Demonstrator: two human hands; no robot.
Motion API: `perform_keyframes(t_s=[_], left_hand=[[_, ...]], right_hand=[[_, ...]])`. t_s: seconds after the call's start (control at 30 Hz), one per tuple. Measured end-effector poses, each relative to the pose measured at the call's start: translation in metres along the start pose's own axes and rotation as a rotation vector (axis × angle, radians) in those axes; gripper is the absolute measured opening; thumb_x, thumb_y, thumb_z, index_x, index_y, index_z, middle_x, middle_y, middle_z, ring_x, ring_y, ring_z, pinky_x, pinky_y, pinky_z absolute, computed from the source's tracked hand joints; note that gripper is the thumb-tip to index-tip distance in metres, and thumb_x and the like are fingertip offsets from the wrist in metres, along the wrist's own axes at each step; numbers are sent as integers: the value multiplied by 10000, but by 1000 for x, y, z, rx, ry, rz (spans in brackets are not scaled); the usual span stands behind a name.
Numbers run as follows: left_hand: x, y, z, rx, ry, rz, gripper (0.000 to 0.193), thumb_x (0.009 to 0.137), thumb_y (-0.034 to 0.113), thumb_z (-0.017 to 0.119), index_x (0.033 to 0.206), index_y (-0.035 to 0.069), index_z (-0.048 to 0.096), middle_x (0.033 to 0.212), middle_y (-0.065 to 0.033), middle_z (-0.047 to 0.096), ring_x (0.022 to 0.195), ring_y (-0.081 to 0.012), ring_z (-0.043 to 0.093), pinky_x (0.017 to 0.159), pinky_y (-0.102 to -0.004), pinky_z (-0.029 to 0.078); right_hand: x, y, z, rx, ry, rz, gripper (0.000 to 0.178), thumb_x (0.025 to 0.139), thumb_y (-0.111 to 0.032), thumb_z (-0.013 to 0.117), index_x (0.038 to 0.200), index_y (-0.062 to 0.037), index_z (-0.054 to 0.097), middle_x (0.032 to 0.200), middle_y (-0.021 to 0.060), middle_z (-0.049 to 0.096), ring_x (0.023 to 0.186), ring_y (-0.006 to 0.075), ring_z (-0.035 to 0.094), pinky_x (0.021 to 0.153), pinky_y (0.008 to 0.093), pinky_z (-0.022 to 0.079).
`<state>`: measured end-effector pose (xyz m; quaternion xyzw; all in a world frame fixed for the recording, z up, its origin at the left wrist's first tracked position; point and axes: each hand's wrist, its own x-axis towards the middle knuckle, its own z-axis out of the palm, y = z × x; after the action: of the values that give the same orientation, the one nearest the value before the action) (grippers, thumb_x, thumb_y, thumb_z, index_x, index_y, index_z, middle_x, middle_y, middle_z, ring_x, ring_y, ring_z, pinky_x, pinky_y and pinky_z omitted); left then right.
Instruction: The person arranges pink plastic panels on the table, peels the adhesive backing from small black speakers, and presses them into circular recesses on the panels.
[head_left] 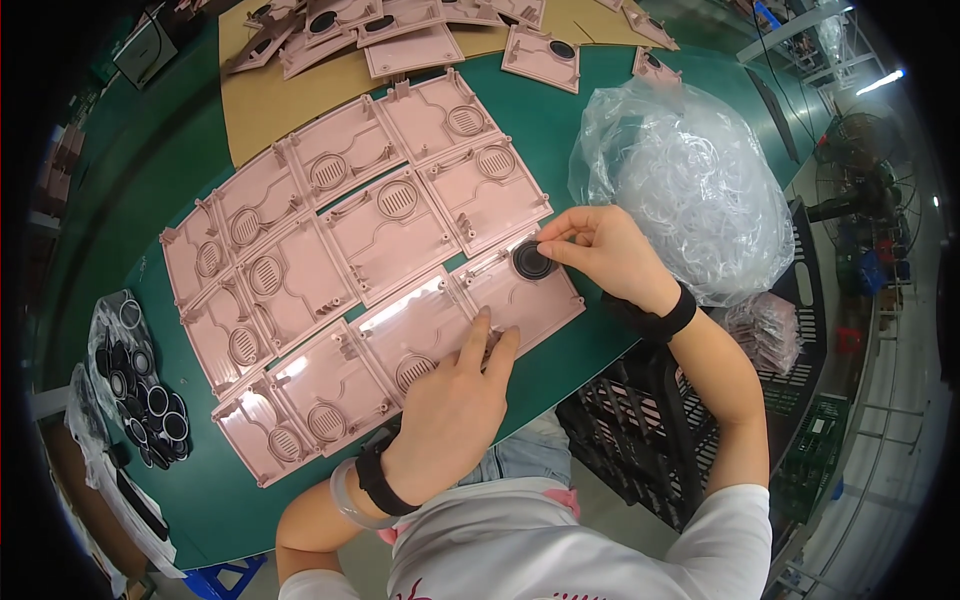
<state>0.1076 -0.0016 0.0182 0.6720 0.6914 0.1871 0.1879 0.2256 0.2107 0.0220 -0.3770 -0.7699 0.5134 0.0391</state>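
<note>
My right hand (610, 255) is at the far right panel of the front row, thumb and forefinger pinched at the rim of a black round speaker (533, 260). The speaker lies over that panel's upper part and covers what is beneath it. My left hand (450, 415) rests with fingers spread, its fingertips on the left part of the same pink plastic panel (530, 305). Several more pink panels (385, 240) lie in slanting rows, each showing a round slotted grille. Between my wrist and the grid's front edge, part of a panel is hidden.
A bag of clear curly plastic scraps (700, 190) bulges at the right. Black discs, some with white rings (150, 400), are heaped at the left edge. Pink panels with black discs (410, 50) pile on brown cardboard (240, 110) at the back. A black crate (640, 430) stands below the table.
</note>
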Motion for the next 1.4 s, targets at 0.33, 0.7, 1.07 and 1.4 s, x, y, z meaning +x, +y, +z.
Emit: perform_keyframes(t_s=[0.33,0.7,1.07,1.4], left_hand=[[0,0,-1,-4,-2,-1,576,696,86,643,1246,37,482,1259,-251,499,724,-262,645,598,-327,541],[-1,0,-1,-2,5,7,556,707,92,636,1239,29,490,1263,-249,497,730,-260,646,584,-319,540],[2,-2,-1,4,-5,13,515,732,83,605,1233,29,501,1262,-250,499,719,-262,646,578,-325,543],[2,1,1,36,11,15,505,733,94,600,1225,31,508,1248,-257,513,682,-247,647,568,-319,541]], right_hand=[[-2,-2,2,-84,25,-26,168,794,-46,691,939,28,649,776,30,658,596,36,555,517,203,436],[-6,-3,7,-264,46,-143,308,693,-39,761,963,-17,616,766,30,641,509,61,510,467,237,407],[0,10,1,-331,104,-150,543,642,-135,835,1075,-38,521,752,62,597,593,144,546,558,281,439],[14,16,-11,-349,-69,-84,514,655,-327,833,917,1,536,718,123,610,661,250,601,602,338,470]])
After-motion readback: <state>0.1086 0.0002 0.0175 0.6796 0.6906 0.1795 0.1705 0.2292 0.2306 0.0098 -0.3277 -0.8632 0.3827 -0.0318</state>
